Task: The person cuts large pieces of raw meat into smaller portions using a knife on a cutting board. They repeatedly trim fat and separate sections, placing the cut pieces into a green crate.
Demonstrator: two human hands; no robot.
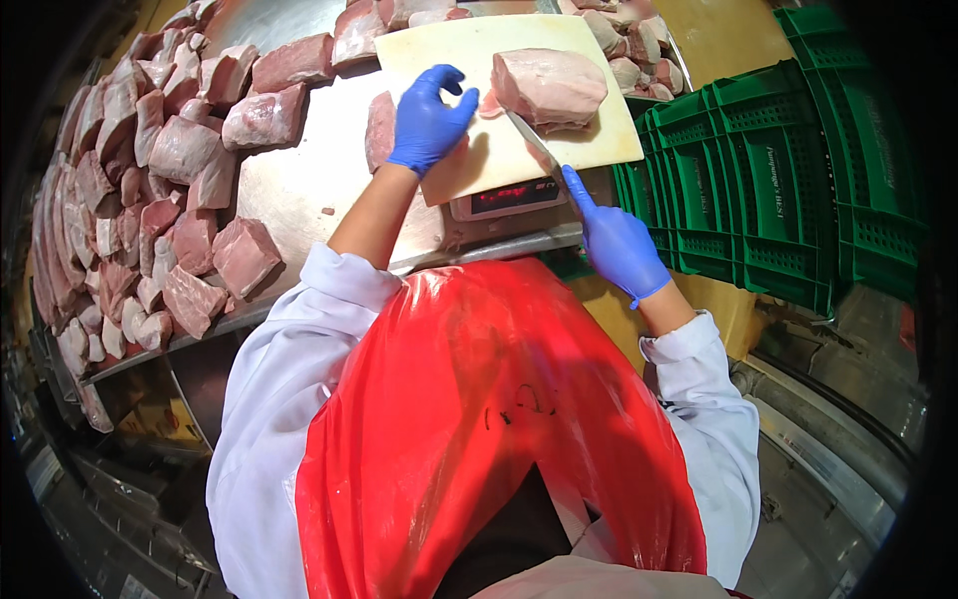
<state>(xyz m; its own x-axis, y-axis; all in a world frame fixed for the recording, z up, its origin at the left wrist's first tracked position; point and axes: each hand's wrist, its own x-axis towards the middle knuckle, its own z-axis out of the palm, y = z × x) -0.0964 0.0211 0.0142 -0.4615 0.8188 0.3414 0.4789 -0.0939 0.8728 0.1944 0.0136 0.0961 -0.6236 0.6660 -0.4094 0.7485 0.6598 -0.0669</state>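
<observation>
My left hand (430,118), in a blue glove, hovers over the left part of the cream cutting board (439,40), fingers curved but apart, holding nothing visible. My right hand (617,243), also gloved, grips a knife (535,142), index finger extended along it, below the board's right half. The blade reaches the lower left edge of a large pale pink meat piece (549,85) lying on the board, by a small thin flap (490,104). Another cut (379,125) lies just left of my left hand. A scale with a red display (507,198) shows under the board's front edge.
Many raw meat pieces (185,145) cover the left of the metal table (299,190). A further heap (639,50) lies behind the board at right. Stacked green plastic crates (748,190) stand on the right.
</observation>
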